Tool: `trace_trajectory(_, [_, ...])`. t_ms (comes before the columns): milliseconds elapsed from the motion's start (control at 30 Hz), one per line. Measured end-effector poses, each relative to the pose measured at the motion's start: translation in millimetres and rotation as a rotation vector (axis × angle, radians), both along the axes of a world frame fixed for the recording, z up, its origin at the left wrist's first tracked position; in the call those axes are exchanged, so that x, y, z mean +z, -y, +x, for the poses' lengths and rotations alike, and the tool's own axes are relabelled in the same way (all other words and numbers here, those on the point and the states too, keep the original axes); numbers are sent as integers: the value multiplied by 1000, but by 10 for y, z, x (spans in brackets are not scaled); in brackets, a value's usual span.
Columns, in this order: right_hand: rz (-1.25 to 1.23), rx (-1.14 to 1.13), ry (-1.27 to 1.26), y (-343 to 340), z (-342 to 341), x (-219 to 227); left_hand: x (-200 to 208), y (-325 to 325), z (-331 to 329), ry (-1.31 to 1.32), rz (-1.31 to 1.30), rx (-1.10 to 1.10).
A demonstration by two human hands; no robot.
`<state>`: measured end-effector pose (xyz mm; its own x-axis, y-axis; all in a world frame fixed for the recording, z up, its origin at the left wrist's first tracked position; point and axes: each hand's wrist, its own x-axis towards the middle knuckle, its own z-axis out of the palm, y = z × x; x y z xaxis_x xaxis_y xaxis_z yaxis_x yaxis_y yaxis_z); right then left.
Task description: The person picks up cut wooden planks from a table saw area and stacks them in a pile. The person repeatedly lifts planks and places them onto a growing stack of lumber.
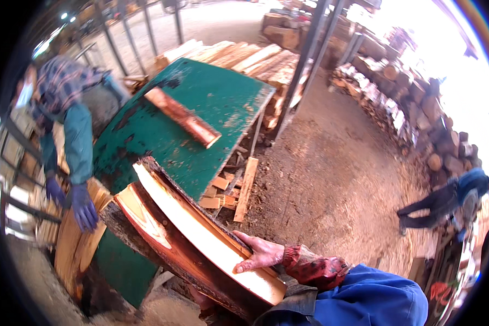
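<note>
Two long split logs with bark, one pale-faced [195, 228] and one reddish-brown [171, 244], lie side by side across my front and slope up to the left over a green table. My right hand [261, 253] is closed round the near end of the pale log, thumb on its split face, fingers over the bark edge. Beneath the lower edge of the reddish log, my left hand [202, 299] shows only in part, holding it from below; its fingers are mostly hidden. A narrow split piece with bark [183, 117] rests on the green tabletop [223, 98].
At left, a co-worker in purple gloves [83, 209] bends over a large split log [80, 239]. Stacked firewood [250, 57] lies behind the table, beside a metal post [301, 70]. Log piles [413, 98] line the right; another person [451, 198] bends there. Offcuts [223, 193] lie below the table.
</note>
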<state>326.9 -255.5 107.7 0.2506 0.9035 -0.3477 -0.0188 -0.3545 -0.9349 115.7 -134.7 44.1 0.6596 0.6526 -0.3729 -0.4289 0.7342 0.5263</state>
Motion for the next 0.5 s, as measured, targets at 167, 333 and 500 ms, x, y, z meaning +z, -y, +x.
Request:
trace_trajectory(167, [144, -190, -11, 463, 86, 184, 77, 58, 369, 20, 12, -235])
trace_trajectory(333, [203, -420, 35, 1016, 409, 195, 149, 238, 1130, 38, 22, -485])
trace_trajectory(500, [159, -584, 28, 1633, 843, 327, 129, 590, 1963, 39, 21, -667])
